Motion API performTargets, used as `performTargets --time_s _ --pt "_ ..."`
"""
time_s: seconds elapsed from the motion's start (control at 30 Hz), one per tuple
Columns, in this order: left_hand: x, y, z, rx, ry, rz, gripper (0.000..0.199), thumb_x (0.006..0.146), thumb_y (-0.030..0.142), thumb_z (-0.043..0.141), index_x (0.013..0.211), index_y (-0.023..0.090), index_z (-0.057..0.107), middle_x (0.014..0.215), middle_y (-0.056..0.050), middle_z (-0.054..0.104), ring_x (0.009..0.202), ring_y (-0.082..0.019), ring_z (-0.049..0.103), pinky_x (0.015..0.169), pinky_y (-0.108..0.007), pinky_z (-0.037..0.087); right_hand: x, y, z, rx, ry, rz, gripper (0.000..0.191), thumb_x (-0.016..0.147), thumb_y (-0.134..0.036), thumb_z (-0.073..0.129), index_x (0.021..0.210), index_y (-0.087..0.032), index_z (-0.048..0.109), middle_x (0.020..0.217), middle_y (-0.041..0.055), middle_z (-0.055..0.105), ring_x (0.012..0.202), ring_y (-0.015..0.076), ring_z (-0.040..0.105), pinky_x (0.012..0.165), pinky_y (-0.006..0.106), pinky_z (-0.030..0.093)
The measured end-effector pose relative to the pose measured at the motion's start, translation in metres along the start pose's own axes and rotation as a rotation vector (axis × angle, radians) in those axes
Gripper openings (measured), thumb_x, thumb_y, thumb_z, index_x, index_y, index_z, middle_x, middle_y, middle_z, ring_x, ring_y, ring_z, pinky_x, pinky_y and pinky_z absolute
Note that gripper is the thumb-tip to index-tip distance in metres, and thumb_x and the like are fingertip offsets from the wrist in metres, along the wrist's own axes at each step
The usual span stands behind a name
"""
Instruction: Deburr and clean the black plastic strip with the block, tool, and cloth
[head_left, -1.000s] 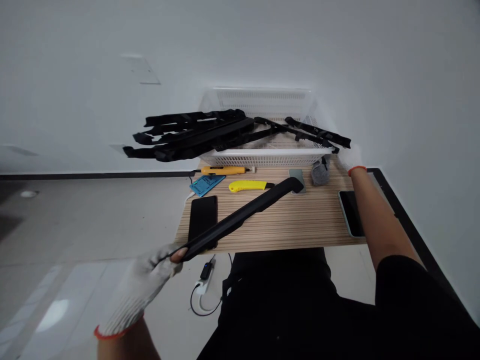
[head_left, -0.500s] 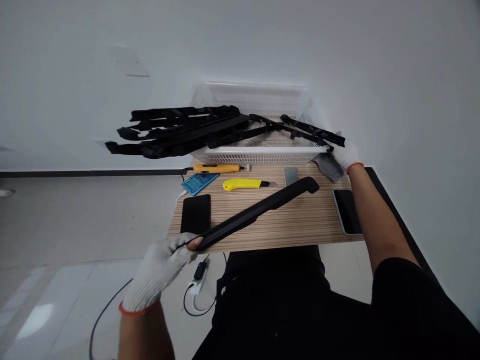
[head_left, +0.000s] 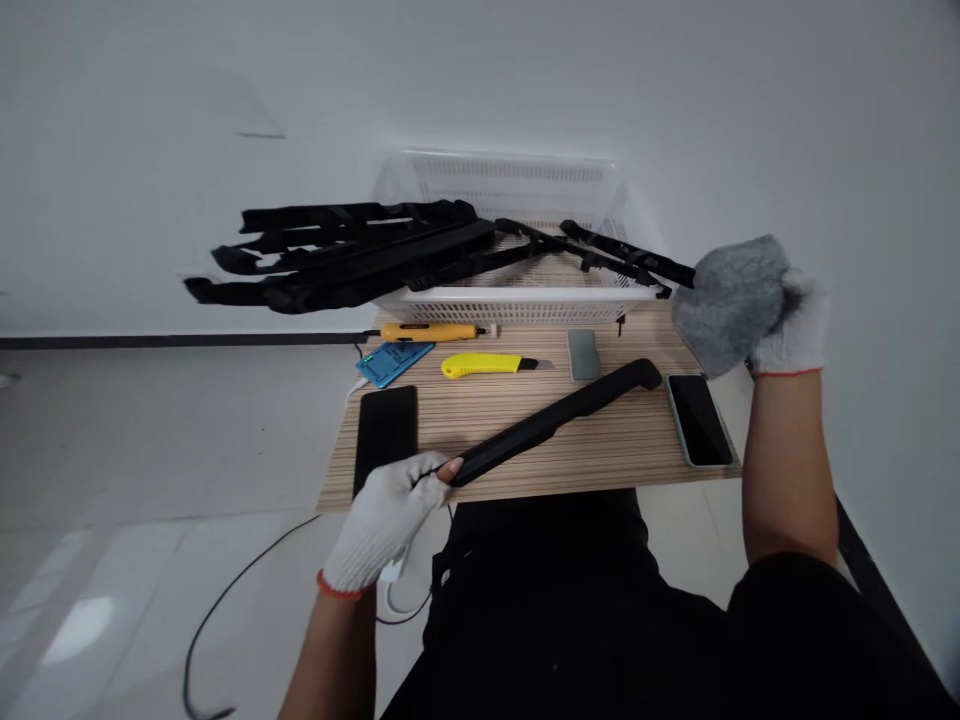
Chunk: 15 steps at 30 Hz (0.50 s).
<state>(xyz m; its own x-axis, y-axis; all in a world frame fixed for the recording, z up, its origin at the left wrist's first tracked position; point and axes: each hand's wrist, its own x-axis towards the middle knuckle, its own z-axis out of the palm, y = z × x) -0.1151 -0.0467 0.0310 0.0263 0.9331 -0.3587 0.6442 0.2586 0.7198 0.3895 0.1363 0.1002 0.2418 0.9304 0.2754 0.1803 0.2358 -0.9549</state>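
My left hand (head_left: 386,520), in a white knit glove, grips the near end of a long black plastic bar (head_left: 559,417) that slants across the small wooden table (head_left: 600,455) toward the far right. My right hand (head_left: 793,325), also gloved, is raised above the table's right side and holds a bunched grey cloth (head_left: 727,300). The cloth hangs in the air just right of the basket, apart from the bar.
A white mesh basket (head_left: 517,305) at the table's back holds several long black strips (head_left: 352,265) that stick out left. On the table lie an orange screwdriver (head_left: 427,332), a yellow utility knife (head_left: 484,365), a blue card (head_left: 394,362), a grey block (head_left: 583,354) and two phones (head_left: 385,428) (head_left: 699,420). White wall right and behind.
My right hand has lifted the grey cloth off the table beside the basket and raised it. My left hand has drawn in toward the table, swinging the bar's far end to the right.
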Motion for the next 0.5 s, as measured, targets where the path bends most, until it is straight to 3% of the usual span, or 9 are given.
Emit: performTargets --time_s 0.07,0.17,0.23,0.3,0.4,0.47,0.5 --pt "0.003 0.008 0.004 0.034 -0.004 -0.021 0.058 0.092 0.071 0.050 0.063 0.020 0.050 0.060 0.002 0.050 0.063 -0.014 0.045 0.058 -0.026 0.034 -0.027 -0.012 -0.001 0.076 -0.023 -0.050 0.021 0.084 -0.050 0.056 0.083 -0.031 0.063 0.107 0.0056 0.076 0.109 0.0252 0.067 0.084 0.042 0.056" --pt "0.008 0.019 0.011 0.062 -0.034 -0.034 0.061 0.093 0.073 0.047 0.064 0.020 0.052 0.059 0.002 0.051 0.061 -0.014 0.045 0.059 -0.026 0.033 -0.067 -0.031 0.019 -0.021 -0.093 -0.039 0.028 0.078 -0.057 0.059 0.082 -0.029 0.065 0.098 0.0084 0.073 0.106 0.0300 0.068 0.080 0.045 0.056" --pt "0.011 0.024 0.013 0.073 -0.037 -0.030 0.063 0.094 0.075 0.043 0.063 0.020 0.052 0.058 0.002 0.051 0.060 -0.014 0.044 0.059 -0.027 0.033 -0.088 -0.040 0.041 -0.100 -0.153 -0.037 0.036 0.078 -0.063 0.058 0.081 -0.027 0.063 0.087 0.0072 0.070 0.090 0.0285 0.068 0.072 0.045 0.056" --pt "0.012 0.028 0.014 0.083 -0.025 -0.015 0.064 0.095 0.074 0.040 0.062 0.020 0.051 0.057 0.001 0.051 0.059 -0.014 0.044 0.059 -0.027 0.033 -0.102 -0.043 0.064 -0.308 -0.209 -0.028 0.033 0.077 -0.057 0.067 0.078 -0.025 0.062 0.080 0.0043 0.068 0.077 0.0243 0.066 0.069 0.043 0.056" --pt "0.012 0.030 0.014 0.079 -0.013 -0.015 0.065 0.095 0.074 0.037 0.062 0.020 0.050 0.056 0.001 0.051 0.057 -0.014 0.044 0.059 -0.027 0.033 -0.120 -0.039 0.092 -0.728 -0.097 -0.144 0.028 0.082 -0.043 0.072 0.101 -0.022 0.070 0.107 0.0082 0.072 0.094 0.0254 0.069 0.087 0.048 0.059" --pt "0.011 0.031 0.015 0.066 -0.016 -0.024 0.065 0.095 0.074 0.037 0.062 0.020 0.050 0.055 0.001 0.052 0.057 -0.014 0.045 0.058 -0.027 0.033 -0.136 -0.033 0.104 -0.839 0.011 -0.302 0.036 0.088 -0.041 0.070 0.119 -0.022 0.069 0.129 0.0119 0.067 0.113 0.0282 0.068 0.099 0.051 0.058" --pt "0.010 0.031 0.015 0.058 -0.017 -0.026 0.065 0.095 0.074 0.038 0.061 0.020 0.050 0.055 0.001 0.052 0.057 -0.014 0.046 0.058 -0.026 0.033 -0.146 -0.030 0.109 -0.848 -0.001 -0.382 0.039 0.091 -0.042 0.069 0.124 -0.023 0.068 0.135 0.0125 0.064 0.121 0.0292 0.066 0.103 0.051 0.057"
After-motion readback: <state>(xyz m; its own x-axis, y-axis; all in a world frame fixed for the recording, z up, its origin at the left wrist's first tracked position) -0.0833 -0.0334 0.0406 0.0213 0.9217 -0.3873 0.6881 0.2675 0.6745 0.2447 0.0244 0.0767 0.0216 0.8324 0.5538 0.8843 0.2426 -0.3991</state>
